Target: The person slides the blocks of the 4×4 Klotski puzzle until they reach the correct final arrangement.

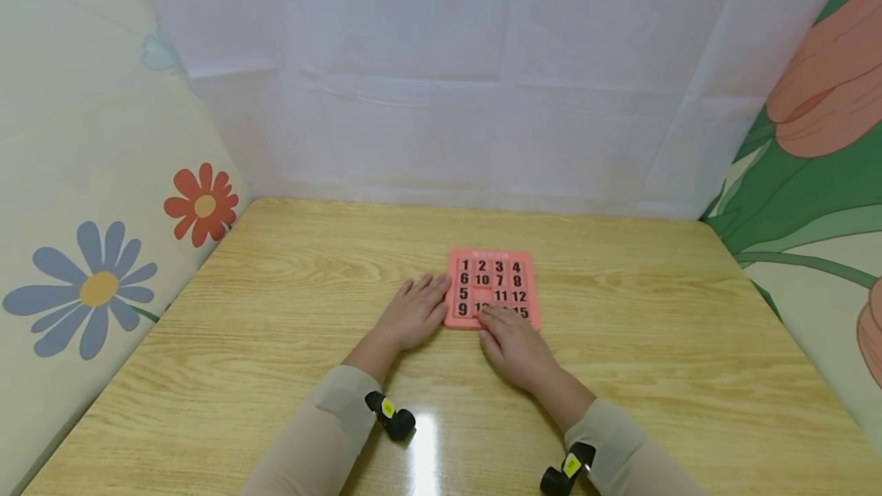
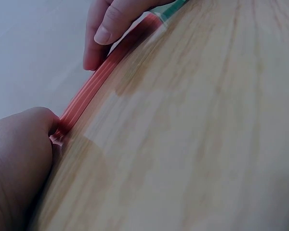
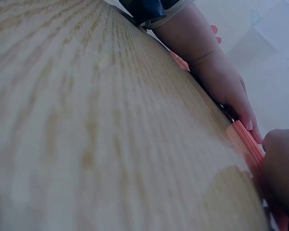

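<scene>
A pink sliding number puzzle (image 1: 534,289) lies flat on the table, its face towards me. One slot (image 1: 481,296) without a tile shows below the tile marked 10 (image 1: 481,280). Beside the puzzle's left edge, my left hand (image 1: 412,316) rests on the table with fingers extended, touching the frame. My right hand (image 1: 517,349) reaches over the lower edge, and its fingertips touch the bottom row, hiding part of those tiles. From the left wrist view, the puzzle's pink side (image 2: 94,89) shows between both hands; the right wrist view also shows the side (image 3: 248,144).
The wood-grain table (image 1: 310,274) spreads around the puzzle. White cloth (image 1: 427,98) hangs behind it. Flower-printed panels stand on the left (image 1: 83,159) and right (image 1: 820,197). Both sleeves carry black wrist devices (image 1: 396,421).
</scene>
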A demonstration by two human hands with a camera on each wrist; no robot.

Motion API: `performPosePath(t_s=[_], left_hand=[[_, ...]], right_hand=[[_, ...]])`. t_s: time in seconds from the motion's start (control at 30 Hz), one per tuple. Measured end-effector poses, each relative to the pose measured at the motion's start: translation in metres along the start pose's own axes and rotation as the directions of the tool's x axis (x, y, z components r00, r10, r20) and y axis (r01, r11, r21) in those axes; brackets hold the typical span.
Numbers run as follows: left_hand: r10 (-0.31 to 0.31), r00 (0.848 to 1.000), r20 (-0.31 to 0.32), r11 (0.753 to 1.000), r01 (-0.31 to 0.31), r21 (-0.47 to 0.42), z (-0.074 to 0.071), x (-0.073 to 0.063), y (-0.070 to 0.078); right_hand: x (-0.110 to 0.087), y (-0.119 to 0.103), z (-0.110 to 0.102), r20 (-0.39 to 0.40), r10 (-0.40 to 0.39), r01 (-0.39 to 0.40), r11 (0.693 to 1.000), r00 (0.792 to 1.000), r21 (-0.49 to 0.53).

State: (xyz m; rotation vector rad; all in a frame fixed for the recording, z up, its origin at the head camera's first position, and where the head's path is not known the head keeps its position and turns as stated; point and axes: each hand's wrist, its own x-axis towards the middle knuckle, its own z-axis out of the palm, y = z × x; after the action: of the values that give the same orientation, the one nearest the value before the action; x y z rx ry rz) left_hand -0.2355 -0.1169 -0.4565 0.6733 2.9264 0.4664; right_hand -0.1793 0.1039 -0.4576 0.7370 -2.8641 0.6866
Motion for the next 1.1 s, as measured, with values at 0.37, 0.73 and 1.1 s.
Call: performPosePath(t_s=[0.37,0.73,1.1], left_hand=[[-0.001,1.0,0.001,1.0,0.001,-0.001,-0.0007,-0.0006,0.0004],[0.005,1.0,-0.012,1.0,-0.005,0.0,-0.0001,-0.0007,-0.0001],[0.002,1.0,-0.006,1.0,-0.002,-0.007,-0.0018,-0.0013,0.0015]], right_hand=[[-0.0006,0.0003,0.0,-0.005,0.008,-0.008,1.0,1.0,0.017],[0.0,-0.0003,-0.0008,0.001,0.017,-0.017,1.0,1.0,0.017],[-0.0006,-0.0003,-0.0015,-0.009,0.013,-0.013,0.999,1.0,0.033]])
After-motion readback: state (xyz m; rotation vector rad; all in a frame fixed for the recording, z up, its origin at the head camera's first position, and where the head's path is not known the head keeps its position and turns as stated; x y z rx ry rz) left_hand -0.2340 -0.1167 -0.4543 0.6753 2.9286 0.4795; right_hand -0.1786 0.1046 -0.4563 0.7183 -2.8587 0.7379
